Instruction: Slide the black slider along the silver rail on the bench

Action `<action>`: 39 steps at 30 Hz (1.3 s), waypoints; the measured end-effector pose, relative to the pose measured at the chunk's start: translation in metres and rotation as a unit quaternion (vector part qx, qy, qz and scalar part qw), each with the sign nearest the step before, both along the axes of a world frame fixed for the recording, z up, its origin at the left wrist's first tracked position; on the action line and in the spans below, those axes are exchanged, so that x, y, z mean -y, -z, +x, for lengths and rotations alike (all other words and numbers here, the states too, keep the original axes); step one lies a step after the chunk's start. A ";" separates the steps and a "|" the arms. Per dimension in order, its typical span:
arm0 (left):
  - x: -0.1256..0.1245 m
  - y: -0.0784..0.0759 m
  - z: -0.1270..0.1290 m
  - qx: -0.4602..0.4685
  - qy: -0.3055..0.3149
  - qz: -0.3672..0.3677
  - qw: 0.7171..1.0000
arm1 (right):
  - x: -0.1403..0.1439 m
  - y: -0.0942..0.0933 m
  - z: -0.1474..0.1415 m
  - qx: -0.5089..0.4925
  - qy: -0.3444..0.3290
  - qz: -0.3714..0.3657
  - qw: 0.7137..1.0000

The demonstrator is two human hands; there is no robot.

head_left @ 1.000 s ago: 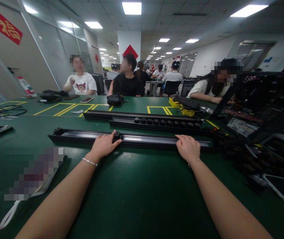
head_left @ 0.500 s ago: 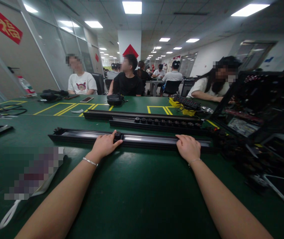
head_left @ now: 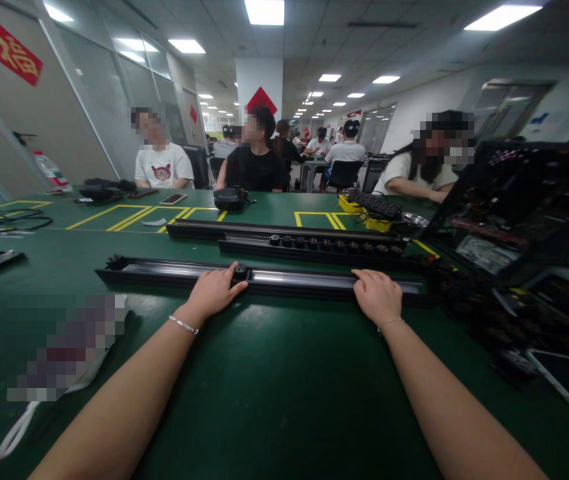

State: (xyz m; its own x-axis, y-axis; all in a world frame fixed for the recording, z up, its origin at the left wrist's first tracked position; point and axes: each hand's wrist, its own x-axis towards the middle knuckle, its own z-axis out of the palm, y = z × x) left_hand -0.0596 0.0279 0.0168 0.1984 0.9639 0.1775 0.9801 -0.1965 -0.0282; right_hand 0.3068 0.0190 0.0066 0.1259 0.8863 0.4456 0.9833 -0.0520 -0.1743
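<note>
A long black rail (head_left: pixel 164 273) with a silvery channel lies across the green table (head_left: pixel 274 373) in front of me. My left hand (head_left: pixel 214 291) rests on its near edge, fingers pinching a small black socket piece (head_left: pixel 240 271) seated in the channel. My right hand (head_left: pixel 377 295) grips the rail further right, fingers curled over its edge. Both wrists wear thin bracelets.
Behind lie two more black rails (head_left: pixel 309 244), one filled with several black sockets. A black crate (head_left: pixel 524 207) of parts stands at the right, loose black sockets (head_left: pixel 464 293) beside it. Several seated people face the far edge, near a phone (head_left: pixel 173 199) and a black pouch (head_left: pixel 229 199).
My left hand and the socket piece have slid slightly to the right along the rail. My right hand has stayed put.
</note>
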 end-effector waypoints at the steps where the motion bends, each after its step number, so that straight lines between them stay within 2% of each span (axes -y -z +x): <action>1: 0.000 0.000 0.000 -0.001 0.001 0.001 1.000 | 0.000 0.000 0.000 0.001 0.000 0.000 1.000; 17: 0.000 -0.003 -0.002 -0.005 0.025 0.015 1.000 | -0.001 0.001 0.001 0.004 0.002 -0.010 1.000; 39: 0.004 -0.003 0.008 -0.011 0.020 0.007 1.000 | 0.001 -0.001 -0.001 0.013 -0.003 -0.004 1.000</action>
